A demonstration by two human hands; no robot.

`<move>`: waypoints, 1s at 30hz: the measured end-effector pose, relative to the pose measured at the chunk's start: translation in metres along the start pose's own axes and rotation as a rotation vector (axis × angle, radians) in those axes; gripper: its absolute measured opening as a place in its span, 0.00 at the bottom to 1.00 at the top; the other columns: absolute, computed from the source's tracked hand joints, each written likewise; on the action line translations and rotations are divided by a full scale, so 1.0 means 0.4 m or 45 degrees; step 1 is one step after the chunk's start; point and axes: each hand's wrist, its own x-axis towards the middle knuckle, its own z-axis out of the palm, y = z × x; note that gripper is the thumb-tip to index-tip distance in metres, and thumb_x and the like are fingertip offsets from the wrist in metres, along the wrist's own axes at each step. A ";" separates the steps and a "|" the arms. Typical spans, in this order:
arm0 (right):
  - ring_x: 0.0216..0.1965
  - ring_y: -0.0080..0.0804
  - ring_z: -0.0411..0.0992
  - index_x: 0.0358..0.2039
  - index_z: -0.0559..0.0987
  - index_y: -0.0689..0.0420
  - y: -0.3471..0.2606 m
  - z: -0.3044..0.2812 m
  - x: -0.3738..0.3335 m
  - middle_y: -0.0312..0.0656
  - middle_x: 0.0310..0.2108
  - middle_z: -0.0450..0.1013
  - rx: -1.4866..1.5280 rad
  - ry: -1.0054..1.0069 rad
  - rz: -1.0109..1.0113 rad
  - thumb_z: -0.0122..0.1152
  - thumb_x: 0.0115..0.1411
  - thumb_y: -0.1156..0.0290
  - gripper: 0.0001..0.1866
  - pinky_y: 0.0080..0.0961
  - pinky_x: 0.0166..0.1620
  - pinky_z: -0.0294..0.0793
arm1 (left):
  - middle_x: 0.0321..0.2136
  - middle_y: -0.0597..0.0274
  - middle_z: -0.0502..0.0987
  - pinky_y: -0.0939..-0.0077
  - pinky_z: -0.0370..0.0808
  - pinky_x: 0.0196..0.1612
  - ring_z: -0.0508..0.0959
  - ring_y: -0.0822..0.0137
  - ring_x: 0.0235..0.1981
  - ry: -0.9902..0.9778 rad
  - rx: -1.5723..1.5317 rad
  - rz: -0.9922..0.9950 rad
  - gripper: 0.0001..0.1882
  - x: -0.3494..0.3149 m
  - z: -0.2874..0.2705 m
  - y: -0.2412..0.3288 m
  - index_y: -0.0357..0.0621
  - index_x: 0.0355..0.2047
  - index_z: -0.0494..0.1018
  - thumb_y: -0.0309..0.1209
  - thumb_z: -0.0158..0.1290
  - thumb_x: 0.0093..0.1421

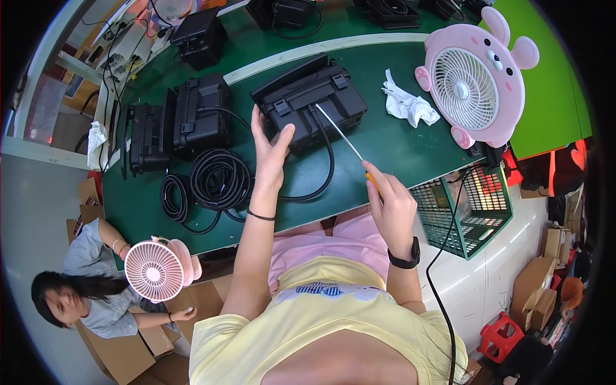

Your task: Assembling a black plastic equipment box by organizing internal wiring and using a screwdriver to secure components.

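A black plastic case point(345, 102) with latches sits tilted on the green table, and a ribbed black cable point(332, 168) runs from its near side. My left hand point(270, 157) grips the case's near left corner, thumb raised at the front and fingers along the side. In my right hand point(394, 208) is a screwdriver point(341, 135) with an orange handle, mostly covered by my fingers. Its long thin shaft points up and left, the tip meeting the case beside the cable's entry. Whether the tip sits in a screw is too small to tell.
Further black cases point(204, 115) stand left, near coiled cables point(220, 178). Crumpled white tissue point(410, 106) and a pink fan point(465, 90) lie right. A green crate point(443, 215) is below the table edge. A person point(106, 282) sits at lower left near a clip fan point(154, 271).
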 end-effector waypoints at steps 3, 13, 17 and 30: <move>0.28 0.34 0.75 0.49 0.81 0.46 0.006 0.008 0.003 0.38 0.32 0.77 -0.012 0.009 -0.028 0.63 0.58 0.75 0.18 0.29 0.30 0.75 | 0.69 0.51 0.45 0.65 0.66 0.59 0.64 0.53 0.63 -0.034 -0.002 0.005 0.53 0.000 -0.007 -0.004 0.54 0.72 0.37 0.33 0.64 0.58; 0.24 0.33 0.73 0.49 0.81 0.48 0.004 0.016 -0.010 0.40 0.31 0.77 0.021 0.024 -0.084 0.63 0.58 0.77 0.18 0.25 0.30 0.74 | 0.67 0.49 0.46 0.59 0.64 0.63 0.63 0.51 0.63 -0.033 0.045 0.084 0.54 -0.004 -0.012 -0.017 0.51 0.71 0.39 0.30 0.66 0.54; 0.17 0.20 0.64 0.58 0.75 0.52 0.020 0.003 -0.019 0.39 0.29 0.76 1.007 -0.409 0.501 0.56 0.66 0.75 0.20 0.15 0.23 0.64 | 0.66 0.49 0.46 0.56 0.62 0.65 0.62 0.52 0.63 -0.038 0.089 0.204 0.55 -0.008 -0.023 -0.037 0.50 0.70 0.41 0.29 0.68 0.52; 0.24 0.43 0.75 0.55 0.77 0.53 -0.065 -0.039 -0.018 0.48 0.27 0.76 0.326 -0.297 0.105 0.57 0.62 0.79 0.20 0.34 0.29 0.74 | 0.66 0.52 0.48 0.57 0.63 0.63 0.60 0.50 0.63 -0.011 -0.015 0.146 0.52 -0.029 -0.006 -0.019 0.49 0.69 0.44 0.28 0.68 0.52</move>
